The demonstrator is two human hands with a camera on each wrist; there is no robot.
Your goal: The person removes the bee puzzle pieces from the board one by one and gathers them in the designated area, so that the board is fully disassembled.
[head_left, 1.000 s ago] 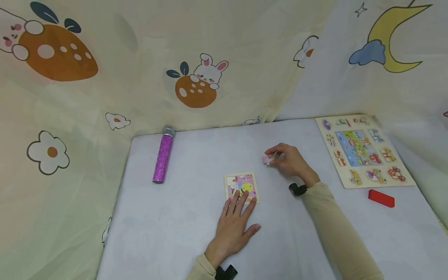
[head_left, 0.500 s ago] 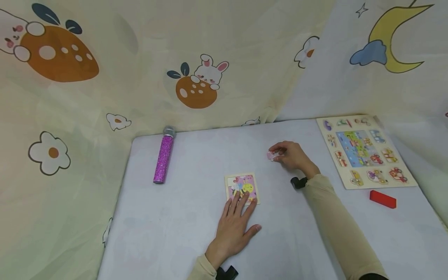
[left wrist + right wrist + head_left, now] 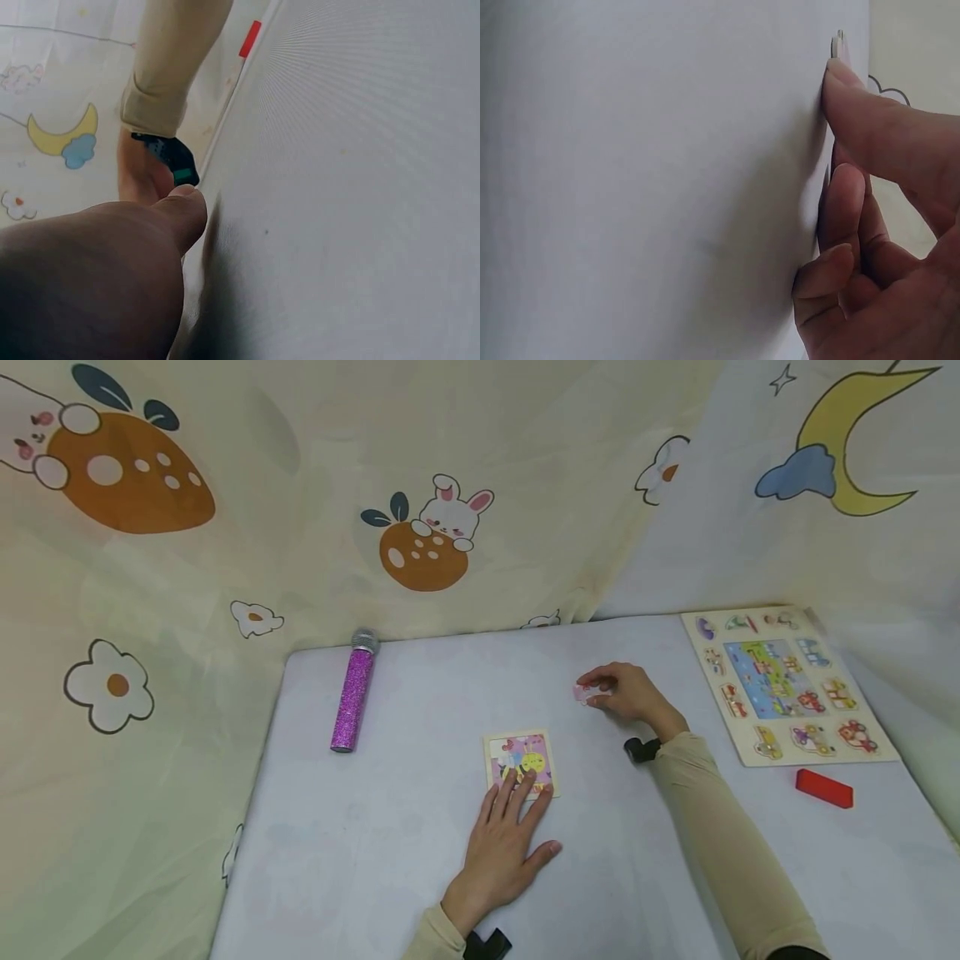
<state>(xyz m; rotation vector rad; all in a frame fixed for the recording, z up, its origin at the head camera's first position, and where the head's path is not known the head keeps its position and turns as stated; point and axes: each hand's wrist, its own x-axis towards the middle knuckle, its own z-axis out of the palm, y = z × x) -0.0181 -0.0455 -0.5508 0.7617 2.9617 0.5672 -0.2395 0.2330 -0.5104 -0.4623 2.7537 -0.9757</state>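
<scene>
My left hand (image 3: 501, 856) lies with straight, spread fingers over the lower part of a small square jigsaw puzzle (image 3: 525, 748) in a pale wooden frame. A yellow figure on pink shows on it, and white gaps appear along its upper left. Beyond and to the right, my right hand (image 3: 628, 695) pinches a small pink jigsaw piece (image 3: 583, 693) between thumb and fingers, low over the table. In the right wrist view the piece (image 3: 837, 46) appears as a thin edge past the thumb tip. The left wrist view hides the small puzzle.
A glittery purple microphone (image 3: 352, 700) lies at the table's back left. On the right are a large wooden picture puzzle board (image 3: 738, 735) and a red block (image 3: 824, 788). A patterned cloth (image 3: 315, 527) hangs right behind the table's back edge.
My right hand has shifted slightly to the right with the pink jigsaw piece, which has turned a little. The left hand stays on the small puzzle.
</scene>
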